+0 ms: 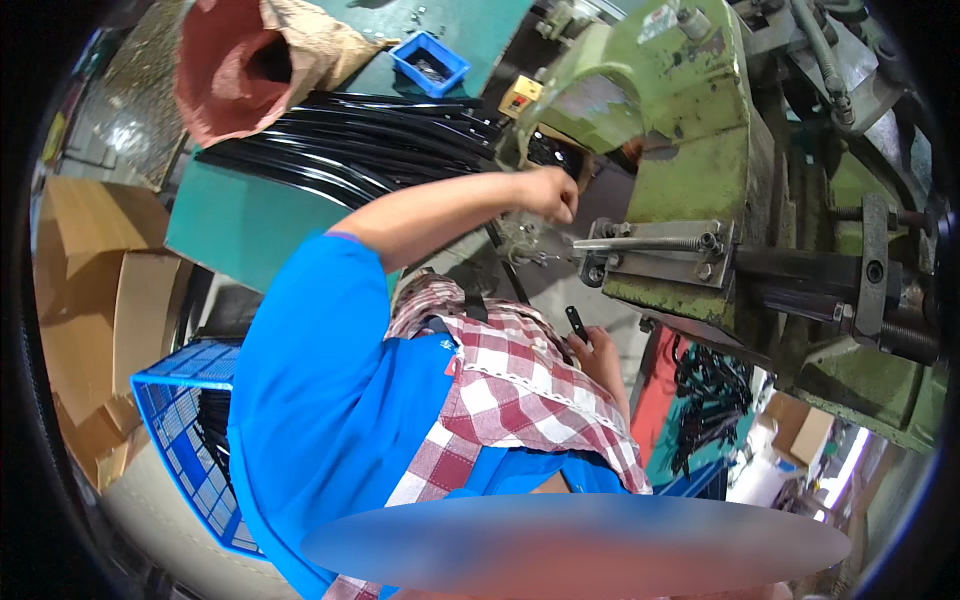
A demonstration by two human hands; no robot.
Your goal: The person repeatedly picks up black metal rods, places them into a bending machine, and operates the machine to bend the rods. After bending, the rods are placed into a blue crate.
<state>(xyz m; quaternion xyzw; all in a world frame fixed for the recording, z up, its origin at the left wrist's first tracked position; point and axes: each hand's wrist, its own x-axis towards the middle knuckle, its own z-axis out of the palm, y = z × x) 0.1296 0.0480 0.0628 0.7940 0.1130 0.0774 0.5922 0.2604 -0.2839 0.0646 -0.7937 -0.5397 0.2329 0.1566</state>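
Note:
My left hand (548, 193) is stretched out beside the green machine (690, 150), its fingers curled closed. Whatever is between those fingers, if anything, is too small or hidden to name. Close by the hand, a metal block with a spring-wound rod (650, 243) is bolted to the machine's edge. Lower down, near my checked apron (530, 370), my right hand (598, 360) grips a small flat black strip (575, 322) with holes in its end. The strip points up and away from my body.
Long black strips (350, 140) are heaped on a green table (240, 225), with a reddish sack (235, 90) and a blue tray (430, 62) of small parts. Cardboard boxes (90, 270) and a blue crate (185, 400) stand left. Black pieces (712, 395) hang at lower right.

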